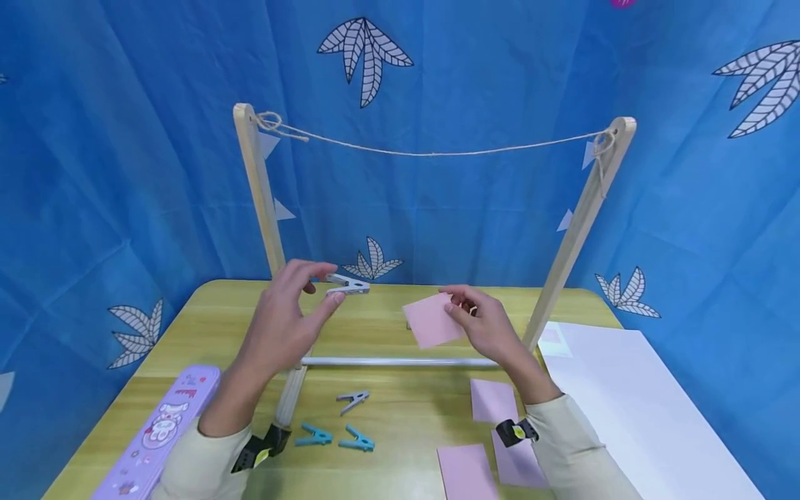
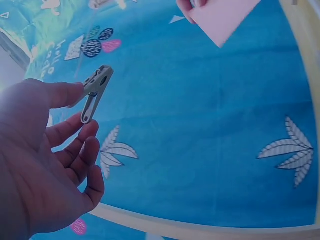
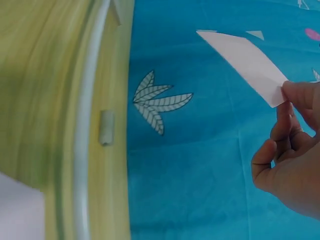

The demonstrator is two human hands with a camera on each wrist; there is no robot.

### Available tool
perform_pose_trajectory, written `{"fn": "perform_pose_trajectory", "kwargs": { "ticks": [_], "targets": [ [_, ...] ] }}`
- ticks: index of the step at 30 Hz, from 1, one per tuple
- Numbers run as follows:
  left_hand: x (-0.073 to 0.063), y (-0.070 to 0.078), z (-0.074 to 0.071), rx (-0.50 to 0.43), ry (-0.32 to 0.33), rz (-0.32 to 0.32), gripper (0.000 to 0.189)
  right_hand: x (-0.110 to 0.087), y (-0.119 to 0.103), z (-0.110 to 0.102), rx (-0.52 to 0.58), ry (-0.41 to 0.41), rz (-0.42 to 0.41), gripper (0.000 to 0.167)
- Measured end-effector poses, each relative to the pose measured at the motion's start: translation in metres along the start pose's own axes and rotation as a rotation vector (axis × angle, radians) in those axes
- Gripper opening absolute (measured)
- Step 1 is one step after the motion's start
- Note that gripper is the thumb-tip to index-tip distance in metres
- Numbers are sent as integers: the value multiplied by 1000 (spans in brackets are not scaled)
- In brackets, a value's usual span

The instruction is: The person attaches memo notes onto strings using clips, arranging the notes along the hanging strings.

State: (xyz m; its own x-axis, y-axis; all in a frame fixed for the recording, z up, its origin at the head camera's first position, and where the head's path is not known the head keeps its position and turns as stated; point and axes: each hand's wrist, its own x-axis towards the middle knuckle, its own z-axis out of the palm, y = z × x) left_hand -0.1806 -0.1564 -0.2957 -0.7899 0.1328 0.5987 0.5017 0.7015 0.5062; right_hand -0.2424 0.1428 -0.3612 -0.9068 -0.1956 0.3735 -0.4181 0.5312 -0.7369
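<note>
Between thumb and fingertips, my left hand (image 1: 289, 305) pinches a grey clothespin (image 1: 348, 285) by its handle ends, its nose pointing right in the head view. The left wrist view shows the same clothespin (image 2: 96, 94) close up, with the other fingers curled loosely below. My right hand (image 1: 484, 321) holds a square pink paper (image 1: 432, 321) by its right edge, thumb in front. In the right wrist view the pink paper (image 3: 250, 67) tilts up and away from the fingers. Above both hands a string (image 1: 431, 153) runs between two wooden posts.
On the table lie a grey clothespin (image 1: 353, 400) and two teal clothespins (image 1: 357, 439). Several pink papers (image 1: 465, 472) lie by the right forearm. A purple case (image 1: 159, 430) stands left, a white sheet (image 1: 644, 403) right. A white rod (image 1: 400, 362) crosses between the posts (image 1: 569, 236).
</note>
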Motion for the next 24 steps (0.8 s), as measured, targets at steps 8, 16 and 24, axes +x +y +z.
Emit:
{"fn": "perform_pose_trajectory", "kwargs": {
  "ticks": [8, 16, 24],
  "targets": [
    [23, 15, -18, 13, 50, 92, 37, 23, -17, 5, 71, 42, 7, 18],
    [47, 27, -40, 34, 120, 141, 39, 44, -41, 9, 94, 16, -43, 19],
    [69, 37, -58, 53, 168, 128, 40, 60, -63, 10, 90, 40, -106, 19]
  ]
}}
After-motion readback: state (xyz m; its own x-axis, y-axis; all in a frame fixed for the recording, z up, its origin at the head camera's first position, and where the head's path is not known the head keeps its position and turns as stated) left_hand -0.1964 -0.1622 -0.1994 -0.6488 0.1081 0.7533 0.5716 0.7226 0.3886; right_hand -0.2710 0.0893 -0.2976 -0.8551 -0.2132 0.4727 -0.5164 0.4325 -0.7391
